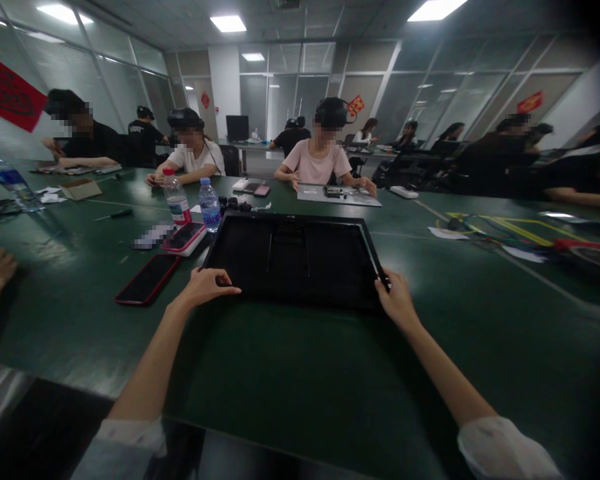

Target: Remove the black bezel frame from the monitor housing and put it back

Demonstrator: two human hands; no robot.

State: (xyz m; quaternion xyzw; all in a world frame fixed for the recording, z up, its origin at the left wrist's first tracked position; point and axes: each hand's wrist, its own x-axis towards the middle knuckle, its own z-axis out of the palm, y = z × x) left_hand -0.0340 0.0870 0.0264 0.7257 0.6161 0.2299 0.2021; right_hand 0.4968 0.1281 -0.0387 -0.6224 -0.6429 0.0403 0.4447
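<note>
A hand could pass between the two forearms (153, 363), over the bare green table (300, 373) nearest the body, or right of the right hand (396, 299) toward the jumble of yellow, green and red strands (515, 235). Left of the black rectangular shell (333, 260), a red-edged black phone (147, 280) and two clear plastic bottles (210, 208) obstruct.

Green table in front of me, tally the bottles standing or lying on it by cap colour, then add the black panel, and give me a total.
Blue-capped bottles: 2
Red-capped bottle: 1
Black panel: 1
Total: 4
</note>
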